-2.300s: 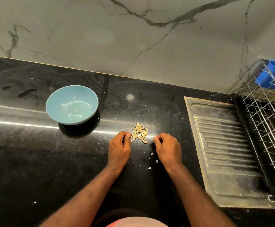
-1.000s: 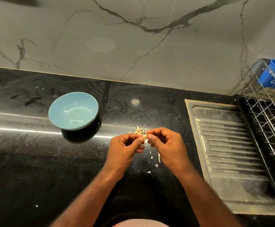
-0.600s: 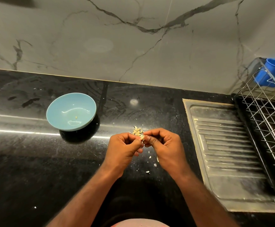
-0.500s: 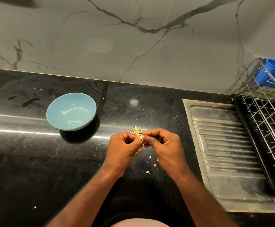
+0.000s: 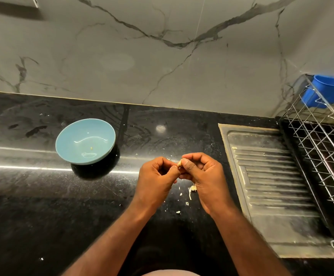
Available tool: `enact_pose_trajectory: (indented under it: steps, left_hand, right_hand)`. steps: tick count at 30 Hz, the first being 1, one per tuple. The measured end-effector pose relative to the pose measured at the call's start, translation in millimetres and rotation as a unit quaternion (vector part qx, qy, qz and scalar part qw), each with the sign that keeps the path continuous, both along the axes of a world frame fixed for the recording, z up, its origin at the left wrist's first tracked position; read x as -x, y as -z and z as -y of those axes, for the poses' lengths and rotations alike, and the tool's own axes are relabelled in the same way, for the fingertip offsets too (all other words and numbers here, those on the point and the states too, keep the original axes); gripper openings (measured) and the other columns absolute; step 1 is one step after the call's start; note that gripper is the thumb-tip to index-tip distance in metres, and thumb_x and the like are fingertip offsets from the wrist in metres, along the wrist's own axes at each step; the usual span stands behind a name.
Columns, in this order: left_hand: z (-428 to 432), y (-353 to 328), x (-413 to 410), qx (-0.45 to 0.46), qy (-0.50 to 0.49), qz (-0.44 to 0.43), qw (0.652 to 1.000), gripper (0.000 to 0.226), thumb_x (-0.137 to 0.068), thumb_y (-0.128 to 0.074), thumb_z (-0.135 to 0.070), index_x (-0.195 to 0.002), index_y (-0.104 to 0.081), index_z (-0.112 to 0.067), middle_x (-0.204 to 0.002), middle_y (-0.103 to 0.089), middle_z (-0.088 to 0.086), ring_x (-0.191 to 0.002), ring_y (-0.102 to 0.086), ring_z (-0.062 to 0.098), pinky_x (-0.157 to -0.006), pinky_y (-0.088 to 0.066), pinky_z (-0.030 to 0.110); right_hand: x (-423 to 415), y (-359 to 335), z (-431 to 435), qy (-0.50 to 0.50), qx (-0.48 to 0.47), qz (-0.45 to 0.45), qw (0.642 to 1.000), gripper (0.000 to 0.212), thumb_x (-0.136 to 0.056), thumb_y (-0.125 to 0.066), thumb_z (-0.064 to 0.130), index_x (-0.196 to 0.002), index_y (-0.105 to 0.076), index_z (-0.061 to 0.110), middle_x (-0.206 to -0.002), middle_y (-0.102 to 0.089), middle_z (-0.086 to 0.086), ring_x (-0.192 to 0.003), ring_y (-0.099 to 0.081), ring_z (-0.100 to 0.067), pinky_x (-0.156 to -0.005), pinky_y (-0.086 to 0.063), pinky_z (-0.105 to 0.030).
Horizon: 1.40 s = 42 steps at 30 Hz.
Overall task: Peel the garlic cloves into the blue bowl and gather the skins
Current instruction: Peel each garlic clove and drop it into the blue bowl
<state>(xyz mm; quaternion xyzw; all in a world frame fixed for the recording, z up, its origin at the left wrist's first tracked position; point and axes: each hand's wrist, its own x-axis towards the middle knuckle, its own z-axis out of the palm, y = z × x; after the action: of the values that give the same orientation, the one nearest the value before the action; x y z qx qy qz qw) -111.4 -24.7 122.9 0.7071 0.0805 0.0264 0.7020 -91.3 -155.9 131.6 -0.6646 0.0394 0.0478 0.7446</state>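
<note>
A grey wall (image 5: 162,66) with dark lines stands behind the black worktop (image 5: 32,206). On the right is a metal draining board (image 5: 271,186), and past it a wire rack (image 5: 325,156) with a blue tub (image 5: 329,94) at its back. The blue bowl (image 5: 74,134) sits on the left, well apart from the hands, with one tiny bit inside. Nothing stands between the bowl and the hands. The left hand (image 5: 155,180) and right hand (image 5: 206,176) are close together above the worktop, fingertips meeting. Both pinch one small garlic clove (image 5: 179,162) between them. A few bits of skin (image 5: 191,189) lie on the worktop, just under the right hand.
</note>
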Motion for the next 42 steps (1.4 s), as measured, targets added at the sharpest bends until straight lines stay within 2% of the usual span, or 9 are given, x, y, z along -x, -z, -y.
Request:
enact_pose_trajectory:
  steps: [4, 7, 11, 17, 21, 24, 29, 37, 42]
  left_hand:
    - [2, 0, -1, -0.040, 0.001, 0.026, 0.999, 0.012, -0.086, -0.072, -0.014, -0.074, -0.069, -0.017, -0.063, -0.068, 0.000, -0.057, -0.061, 0.010, -0.055, -0.048, 0.022]
    - [2, 1, -2, -0.052, 0.008, 0.040, 0.998, 0.011, -0.085, -0.073, -0.021, -0.075, -0.069, -0.019, -0.064, -0.069, 0.001, -0.058, -0.065, 0.017, -0.058, -0.055, 0.034]
    - [0, -2, 0, -0.077, 0.010, 0.037, 0.996, 0.013, -0.085, -0.070, -0.015, -0.075, -0.069, -0.022, -0.061, -0.067, -0.006, -0.058, -0.062, 0.008, -0.055, -0.049, 0.021]
    - [-8, 2, -3, -0.080, 0.015, -0.011, 0.997, 0.005, -0.087, -0.074, -0.016, -0.083, -0.075, -0.013, -0.066, -0.072, 0.001, -0.057, -0.068, 0.009, -0.050, -0.048, 0.020]
    - [-12, 1, -3, -0.075, 0.018, -0.023, 0.997, 0.015, -0.079, -0.080, -0.024, -0.081, -0.073, -0.011, -0.067, -0.073, 0.004, -0.058, -0.070, 0.015, -0.047, -0.050, 0.022]
    - [-15, 1, -3, -0.068, 0.018, -0.024, 0.997, 0.013, -0.080, -0.080, -0.020, -0.085, -0.071, -0.011, -0.070, -0.073, 0.006, -0.061, -0.070, 0.016, -0.049, -0.052, 0.024]
    - [-15, -2, -4, -0.031, 0.061, 0.009, 0.998, 0.018, -0.088, -0.072, -0.017, -0.105, -0.073, -0.011, -0.086, -0.075, 0.003, -0.073, -0.071, 0.014, -0.060, -0.057, 0.028]
    - [-17, 0, -4, -0.087, 0.067, 0.041, 0.993, 0.006, -0.089, -0.070, -0.015, -0.092, -0.074, -0.018, -0.077, -0.074, 0.001, -0.070, -0.071, 0.015, -0.061, -0.058, 0.028]
    - [-21, -7, -3, -0.068, 0.083, 0.038, 0.993, 0.005, -0.090, -0.069, -0.013, -0.090, -0.073, -0.015, -0.078, -0.074, 0.005, -0.069, -0.070, 0.015, -0.057, -0.054, 0.020]
  right_hand:
    - [3, -1, 1, -0.037, 0.014, -0.007, 0.999, 0.014, -0.092, -0.066, 0.013, -0.099, -0.071, 0.003, -0.087, -0.075, -0.013, -0.084, -0.073, -0.023, -0.077, -0.060, -0.033]
    - [6, -3, 0, -0.043, -0.002, -0.014, 0.999, 0.016, -0.091, -0.065, 0.010, -0.101, -0.069, -0.001, -0.091, -0.075, -0.016, -0.086, -0.073, -0.023, -0.076, -0.060, -0.029]
    - [7, -2, 2, -0.010, -0.047, -0.017, 0.999, 0.013, -0.096, -0.058, 0.007, -0.098, -0.069, 0.001, -0.084, -0.074, -0.011, -0.079, -0.071, -0.021, -0.070, -0.059, -0.027]
    - [7, -8, 8, -0.024, -0.101, -0.031, 0.994, 0.024, -0.080, -0.066, 0.014, -0.101, -0.069, 0.003, -0.088, -0.074, -0.012, -0.078, -0.070, -0.019, -0.073, -0.060, -0.027]
    - [8, -6, 9, -0.021, -0.062, -0.021, 0.998, 0.020, -0.082, -0.069, -0.001, -0.101, -0.071, 0.006, -0.095, -0.075, -0.012, -0.086, -0.072, -0.023, -0.076, -0.059, -0.028]
    - [8, -6, 9, -0.013, -0.033, -0.012, 0.999, 0.024, -0.083, -0.068, -0.009, -0.101, -0.070, 0.007, -0.095, -0.074, -0.015, -0.086, -0.071, -0.024, -0.075, -0.060, -0.029]
    - [10, -7, 8, -0.032, 0.064, 0.012, 0.997, 0.011, -0.087, -0.071, 0.005, -0.098, -0.072, 0.006, -0.084, -0.075, -0.007, -0.078, -0.073, -0.019, -0.071, -0.060, -0.030]
    - [13, -12, 6, -0.063, 0.141, 0.047, 0.987, 0.010, -0.091, -0.069, 0.012, -0.097, -0.074, 0.017, -0.084, -0.076, 0.002, -0.076, -0.071, -0.010, -0.069, -0.056, -0.021]
    - [11, -13, 6, -0.060, 0.212, 0.102, 0.970, 0.013, -0.088, -0.074, 0.014, -0.098, -0.076, 0.022, -0.090, -0.074, 0.005, -0.083, -0.071, -0.010, -0.074, -0.059, -0.025]
